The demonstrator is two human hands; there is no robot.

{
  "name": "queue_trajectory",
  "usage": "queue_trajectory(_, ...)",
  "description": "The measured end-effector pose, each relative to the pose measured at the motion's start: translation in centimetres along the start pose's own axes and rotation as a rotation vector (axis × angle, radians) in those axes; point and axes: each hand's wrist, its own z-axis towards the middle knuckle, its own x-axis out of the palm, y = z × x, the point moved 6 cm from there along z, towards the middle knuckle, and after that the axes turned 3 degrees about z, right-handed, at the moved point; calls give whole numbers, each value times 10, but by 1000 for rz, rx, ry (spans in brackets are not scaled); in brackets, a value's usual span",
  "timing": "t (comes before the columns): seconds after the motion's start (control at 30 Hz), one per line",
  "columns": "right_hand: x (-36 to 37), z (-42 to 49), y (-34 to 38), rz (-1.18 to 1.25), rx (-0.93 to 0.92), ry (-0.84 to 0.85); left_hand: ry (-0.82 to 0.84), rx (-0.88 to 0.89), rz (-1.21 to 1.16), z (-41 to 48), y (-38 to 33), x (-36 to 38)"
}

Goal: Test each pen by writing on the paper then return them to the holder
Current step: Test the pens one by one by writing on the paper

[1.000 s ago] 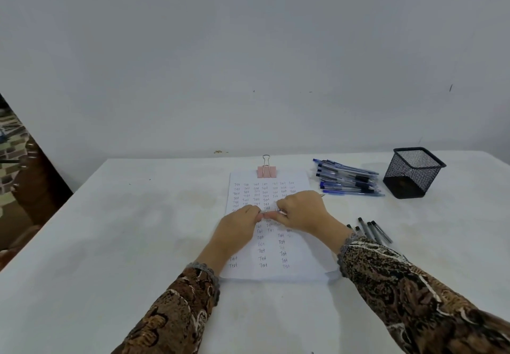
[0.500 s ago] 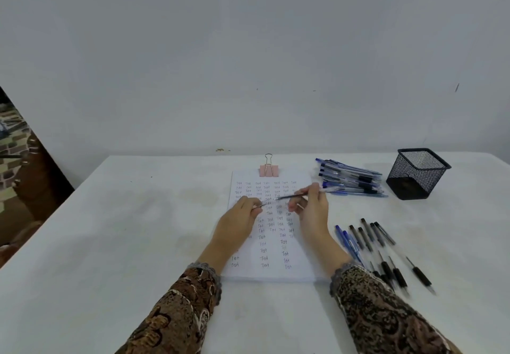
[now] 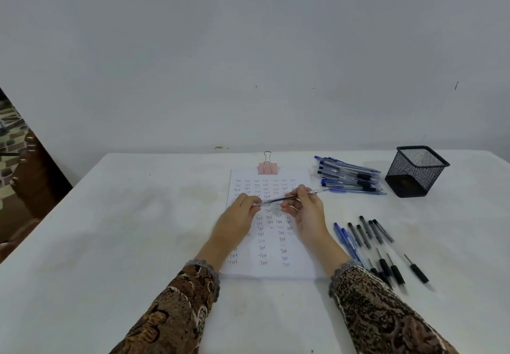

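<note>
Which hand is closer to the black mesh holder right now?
Right. The right hand grips the pen over the paper, left of the mesh holder; the left hand pinches the pen's other end, farther left.

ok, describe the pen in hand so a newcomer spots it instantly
Find the handwritten paper at the centre of the white table. Just above it, left hand and right hand pinch one pen between them. It alone is off the table; the rest lie in a pile and a row to the right.
</note>
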Motion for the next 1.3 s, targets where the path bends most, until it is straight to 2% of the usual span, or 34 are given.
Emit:
queue_trajectory(0.1,1,0,-1,-40,6,32,23,8,3,1,-2,2)
queue_trajectory(0.33,14,-2,-12,-369,8,278,42,21,19,0,-1,6)
queue_trajectory(0.57,18,-9,-8,-441,25,368,-12,17,-36,-2,1,1)
queue_trajectory(0.7,9,-3,30,-409,-40,222,-74,-8,-80,-2,2,-6)
queue_trajectory(0.77,12,0,52,-614,-76,240,-88,-49,-98,-1,5,-8)
queue_trajectory(0.87,31,-2,61,-1182,-84,379,-103,-42,-114,-2,4,-8)
queue_trajectory(0.97,54,-11,51,-1595,-191,493,-77,13,-96,-3,-2,-5)
queue_trajectory(1.07,60,-15,45,-1879,-279,390,-107,59,-88,-6,-6,-10)
queue_trajectory(1.17,35,-16,61,-1991,-244,141,-186,-23,-114,-7,4,-17)
queue_trajectory(1.23,2,-18,84,-1898,-154,-53,-217,-163,-92,-6,18,-17)
queue_trajectory(1.3,-38,-20,107,-1755,-103,-194,-180,-298,-48,-6,31,-12)
